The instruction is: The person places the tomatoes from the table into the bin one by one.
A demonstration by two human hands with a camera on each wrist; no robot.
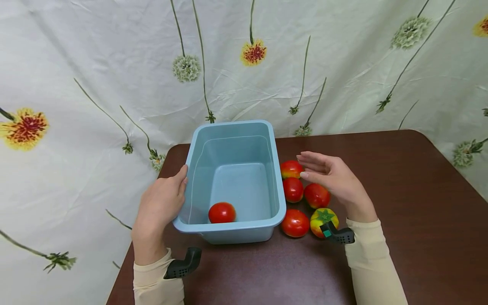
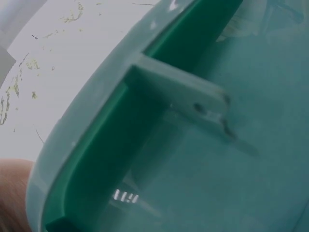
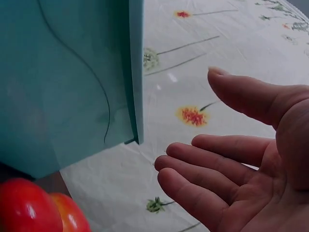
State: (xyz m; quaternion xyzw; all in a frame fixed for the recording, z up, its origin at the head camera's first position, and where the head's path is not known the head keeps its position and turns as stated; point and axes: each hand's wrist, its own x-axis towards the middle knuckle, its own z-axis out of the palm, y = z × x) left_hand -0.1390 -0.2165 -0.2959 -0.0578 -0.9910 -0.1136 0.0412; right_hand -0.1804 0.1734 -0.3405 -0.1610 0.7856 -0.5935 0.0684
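Note:
A light blue plastic bin (image 1: 236,235) stands on the dark brown table (image 1: 404,190); one red tomato (image 1: 222,212) lies in its near left corner. My left hand (image 1: 177,183) grips the bin's left rim, thumb on top; the left wrist view shows the rim's underside (image 2: 145,121) close up. My right hand (image 1: 311,166) hovers open, fingers straight, over several tomatoes right of the bin: red ones (image 1: 291,169), (image 1: 292,189), (image 1: 316,195), (image 1: 295,223) and a yellow-green one (image 1: 323,219). In the right wrist view the open palm (image 3: 217,166) is beside the bin wall (image 3: 63,82), above a red tomato (image 3: 24,205).
A flowered white cloth (image 1: 114,84) hangs behind the table and drapes past its left side. The table's right half (image 1: 419,220) is bare wood, and its left edge runs close to my left arm.

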